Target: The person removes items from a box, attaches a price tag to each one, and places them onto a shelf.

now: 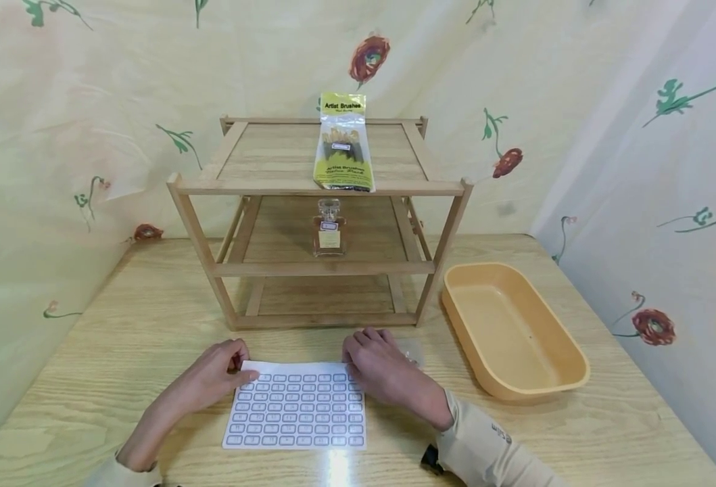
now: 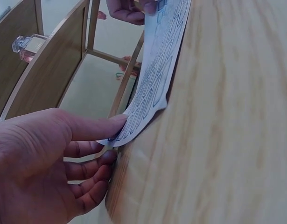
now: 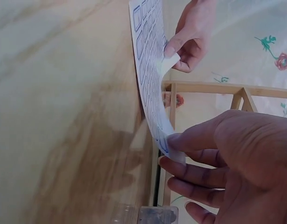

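A white sheet of blue-framed labels (image 1: 297, 409) lies near the table's front, its far edge lifted a little. My left hand (image 1: 208, 379) pinches the far left corner between thumb and fingers; in the left wrist view the thumb (image 2: 99, 128) presses on top of the sheet. The far right corner is pinched by my right hand (image 1: 378, 365), whose thumb (image 3: 180, 140) shows on the printed side in the right wrist view. Just beyond the right hand is a small clear plastic object (image 1: 411, 350), partly hidden; its kind is unclear.
A wooden three-tier rack (image 1: 324, 269) stands behind the sheet. On its top lies an Artist Brushes packet (image 1: 343, 145); a glass perfume bottle (image 1: 329, 233) stands on the middle shelf. To the right sits an orange-yellow plastic basin (image 1: 510, 325). Flowered cloth (image 1: 272, 54) hangs around the table.
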A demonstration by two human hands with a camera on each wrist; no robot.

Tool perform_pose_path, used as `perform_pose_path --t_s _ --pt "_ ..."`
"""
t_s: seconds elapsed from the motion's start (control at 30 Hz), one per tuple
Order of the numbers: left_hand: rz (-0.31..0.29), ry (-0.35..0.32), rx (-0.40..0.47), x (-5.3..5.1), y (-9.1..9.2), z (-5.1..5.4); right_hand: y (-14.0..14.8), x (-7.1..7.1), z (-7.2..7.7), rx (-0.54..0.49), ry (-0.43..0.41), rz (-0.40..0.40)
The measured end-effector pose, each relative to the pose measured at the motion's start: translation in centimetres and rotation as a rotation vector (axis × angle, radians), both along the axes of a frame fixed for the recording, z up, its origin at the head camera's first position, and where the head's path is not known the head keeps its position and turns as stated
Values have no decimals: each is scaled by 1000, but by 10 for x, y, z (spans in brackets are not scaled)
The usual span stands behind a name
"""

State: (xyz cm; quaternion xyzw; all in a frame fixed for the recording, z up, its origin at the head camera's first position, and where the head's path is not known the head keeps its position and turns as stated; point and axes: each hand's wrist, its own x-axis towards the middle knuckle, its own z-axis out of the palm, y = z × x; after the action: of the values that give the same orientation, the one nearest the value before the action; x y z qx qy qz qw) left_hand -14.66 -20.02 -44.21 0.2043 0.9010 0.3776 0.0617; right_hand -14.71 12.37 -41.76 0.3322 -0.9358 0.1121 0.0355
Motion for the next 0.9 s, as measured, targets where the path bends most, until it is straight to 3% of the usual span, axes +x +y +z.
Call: perform_pose_path --t_s 0.3,0.47,0.73,0.9 --pt "-29 -59 57 3 -2 2 1 0 4 -167 -30 14" --pt "-6 -86 131 3 -1 4 3 0 6 -226 -25 -1" --pt "11 -76 235 2 0 6 8 1 8 -339 -76 -13" --pt "43 -93 256 1 0 6 10 0 6 -397 -90 -5"
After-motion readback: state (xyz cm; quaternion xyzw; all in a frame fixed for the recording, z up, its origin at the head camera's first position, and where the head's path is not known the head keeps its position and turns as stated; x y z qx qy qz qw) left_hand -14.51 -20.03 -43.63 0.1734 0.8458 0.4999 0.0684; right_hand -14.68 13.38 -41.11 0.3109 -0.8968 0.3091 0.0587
